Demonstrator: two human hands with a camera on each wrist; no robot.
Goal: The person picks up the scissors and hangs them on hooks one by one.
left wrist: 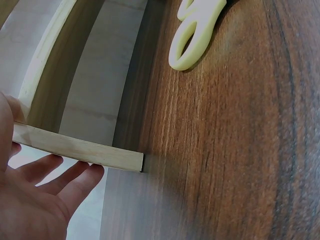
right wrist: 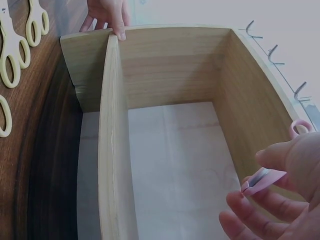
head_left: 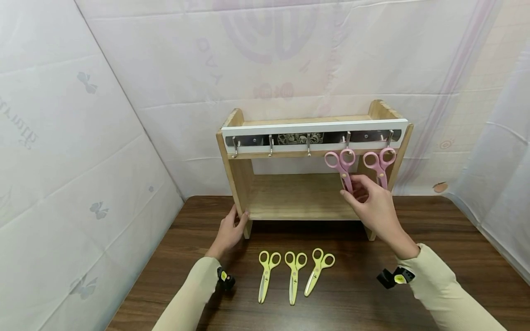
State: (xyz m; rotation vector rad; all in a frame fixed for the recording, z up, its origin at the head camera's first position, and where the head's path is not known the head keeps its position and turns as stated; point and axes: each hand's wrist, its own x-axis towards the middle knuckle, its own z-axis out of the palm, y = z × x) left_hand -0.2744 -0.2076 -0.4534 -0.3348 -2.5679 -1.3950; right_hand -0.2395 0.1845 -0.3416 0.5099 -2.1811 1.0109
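Observation:
A wooden shelf [head_left: 306,195] stands on the table, with metal hooks along its white front rail [head_left: 290,125]. My left hand [head_left: 229,232] grips its lower left side, the thumb in front and the fingers along the outer face of the side panel [left wrist: 80,147]. At the fourth hook [head_left: 348,136], my right hand [head_left: 374,204] holds pink scissors [head_left: 342,166] by the blades, handles up; in the right wrist view the blade tip [right wrist: 250,186] shows between thumb and fingers. Another pair of pink scissors [head_left: 380,166] hangs at the rightmost hook, partly hidden behind that hand.
Three yellow-green scissors lie in front of the shelf: the left pair [head_left: 265,275], the middle pair [head_left: 294,276] and the tilted right pair [head_left: 315,272]. The dark wooden table [head_left: 356,303] meets pale patterned cloth [head_left: 165,59] behind and at the sides.

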